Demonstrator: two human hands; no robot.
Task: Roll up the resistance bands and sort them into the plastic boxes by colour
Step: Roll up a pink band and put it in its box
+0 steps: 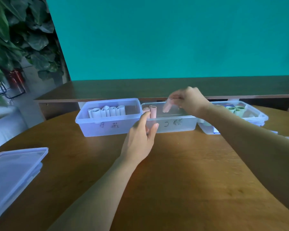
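Note:
Three clear plastic boxes stand in a row at the table's far side. The left box [90,125] holds several pale blue rolled bands [107,111]. The middle box [177,125] has two pink rolls [153,110] at its left end. Green rolls [236,110] lie in the right box [259,116]. My left hand [140,139] touches the middle box's front left corner, thumb at the rim and fingers on the front wall. My right hand [185,99] hovers over the middle box, blurred, fingers hanging down loosely with nothing seen in them.
A stack of clear box lids [12,170] lies at the table's near left edge. A dark wooden shelf [107,89] runs behind the boxes against a teal wall. A leafy plant [15,39] stands at the far left.

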